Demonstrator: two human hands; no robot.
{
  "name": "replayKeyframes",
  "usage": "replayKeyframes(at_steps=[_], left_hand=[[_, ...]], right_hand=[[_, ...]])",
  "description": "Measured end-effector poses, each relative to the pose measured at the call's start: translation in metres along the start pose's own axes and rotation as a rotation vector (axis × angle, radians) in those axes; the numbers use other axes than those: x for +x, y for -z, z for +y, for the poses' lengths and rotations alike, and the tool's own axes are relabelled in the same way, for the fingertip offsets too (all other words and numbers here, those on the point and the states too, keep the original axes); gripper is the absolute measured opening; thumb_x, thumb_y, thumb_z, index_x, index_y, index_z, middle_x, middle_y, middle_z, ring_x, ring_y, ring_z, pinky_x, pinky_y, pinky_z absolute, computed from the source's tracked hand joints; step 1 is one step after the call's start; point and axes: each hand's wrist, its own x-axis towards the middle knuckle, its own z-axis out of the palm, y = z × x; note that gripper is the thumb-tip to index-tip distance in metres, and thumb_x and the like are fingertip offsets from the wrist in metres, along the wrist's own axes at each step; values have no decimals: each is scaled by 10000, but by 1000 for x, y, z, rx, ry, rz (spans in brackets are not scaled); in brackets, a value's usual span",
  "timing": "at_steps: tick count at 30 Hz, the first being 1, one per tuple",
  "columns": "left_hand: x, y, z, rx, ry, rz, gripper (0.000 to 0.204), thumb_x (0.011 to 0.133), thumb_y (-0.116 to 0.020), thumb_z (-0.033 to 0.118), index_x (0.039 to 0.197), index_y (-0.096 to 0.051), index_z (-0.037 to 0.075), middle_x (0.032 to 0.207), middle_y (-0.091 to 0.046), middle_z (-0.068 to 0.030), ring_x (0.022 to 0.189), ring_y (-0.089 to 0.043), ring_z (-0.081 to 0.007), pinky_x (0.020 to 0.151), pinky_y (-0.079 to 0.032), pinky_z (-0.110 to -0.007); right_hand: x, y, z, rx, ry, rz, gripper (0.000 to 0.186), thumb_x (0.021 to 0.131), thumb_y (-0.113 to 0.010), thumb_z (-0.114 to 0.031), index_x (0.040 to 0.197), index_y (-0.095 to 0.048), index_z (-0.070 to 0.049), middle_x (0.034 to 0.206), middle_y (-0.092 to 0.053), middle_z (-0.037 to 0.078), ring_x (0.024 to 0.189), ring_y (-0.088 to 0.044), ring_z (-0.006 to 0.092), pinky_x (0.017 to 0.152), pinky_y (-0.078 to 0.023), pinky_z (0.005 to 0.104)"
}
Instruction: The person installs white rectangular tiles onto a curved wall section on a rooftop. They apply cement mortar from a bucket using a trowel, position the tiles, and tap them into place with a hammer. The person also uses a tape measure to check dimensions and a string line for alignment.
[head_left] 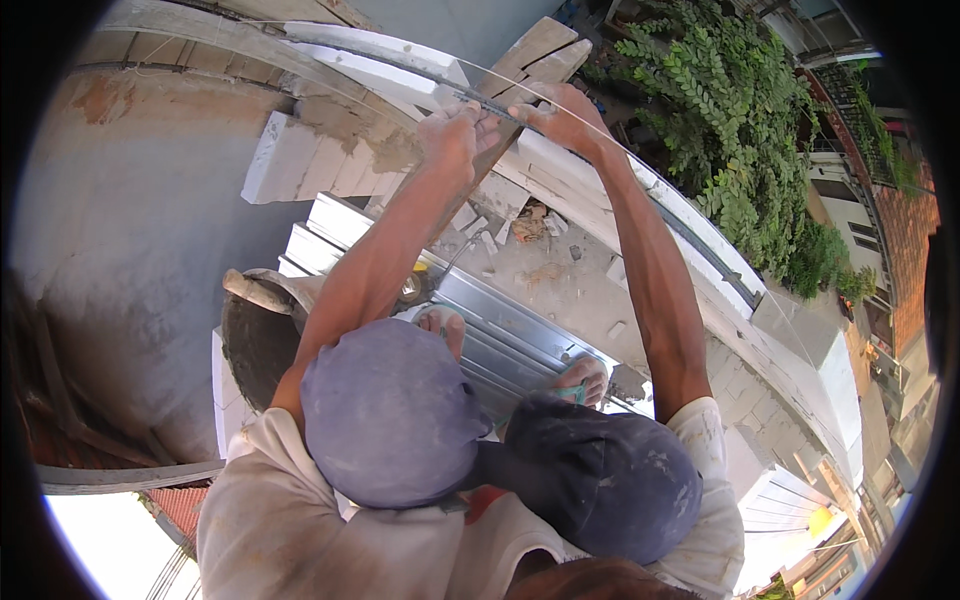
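Observation:
A dark ribbed steel bar (488, 104) lies along the top of a white block wall (555, 158), running on past both hands. My left hand (455, 135) is closed at the bar, its fingers curled and dusted with pale powder. Just to its right, my right hand (568, 118) is closed around the bar with the thumb toward the left hand. A thin white string (490, 72) stretches over the wall close to the fingers. Below the hands a wooden plank (535, 60) sticks out across the wall.
My sandalled feet (578, 385) are on ribbed metal sheeting (490, 325). A dark bucket (262, 335) stands at the left, near a yellow tape measure (412, 287). Broken block pieces (487, 235) litter the ledge. Leafy branches (710, 140) lie beyond the wall, where the ground drops away.

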Motion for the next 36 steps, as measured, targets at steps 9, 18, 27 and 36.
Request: replayKeyframes(at_steps=[9, 18, 27, 36], left_hand=[[27, 6, 11, -67, 135, -36, 240, 1031, -628, 96, 1190, -589, -80, 1126, -664, -181, 1024, -729, -300, 923, -661, -415], [28, -8, 18, 74, 114, 13, 275, 1001, -699, 175, 1129, -640, -62, 1100, -697, -179, 962, -748, -277, 837, -683, -377], [39, -14, 12, 26, 95, 35, 236, 1038, -600, 104, 1184, -632, -79, 1159, -700, -212, 992, -748, -288, 880, -673, -358], [43, 10, 1, -102, 43, -31, 280, 1009, -657, 35, 1220, -569, -128, 1145, -688, -247, 934, -759, -343, 802, -702, -422]], right_hand=[[-3, -2, -1, 78, 86, 103, 375, 829, -846, -415, 1090, -820, -147, 1039, -793, 102, 955, -740, 306, 873, -559, 418], [-4, -3, -3, 59, 120, 130, 614, 822, -863, -499, 1188, -754, -18, 1206, -750, 201, 1040, -725, 355, 904, -569, 419], [-2, -1, 1, -7, 167, 129, 630, 844, -817, -576, 1148, -767, -26, 1110, -776, 165, 969, -725, 330, 880, -554, 437], [-2, 5, 4, 307, 11, 54, 686, 875, -761, -643, 1247, -755, -67, 1151, -758, 129, 1071, -688, 245, 932, -533, 415]])
